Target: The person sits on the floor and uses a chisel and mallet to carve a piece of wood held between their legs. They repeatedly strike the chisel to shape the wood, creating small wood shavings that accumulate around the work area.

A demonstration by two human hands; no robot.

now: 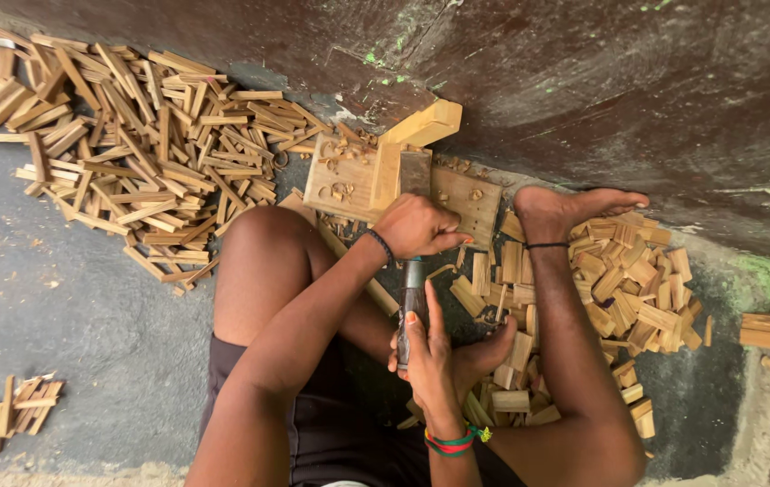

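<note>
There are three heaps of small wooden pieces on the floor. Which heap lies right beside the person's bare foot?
The heap on the right, touching the bare foot. The big heap lies upper left beyond the knee, and the small heap sits alone at lower left.

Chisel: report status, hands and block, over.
Right hand gripping chisel handle. Left hand pressed on the blade end at the block. Wood pieces heaped around the right foot; nothing blocking the chisel.
</note>
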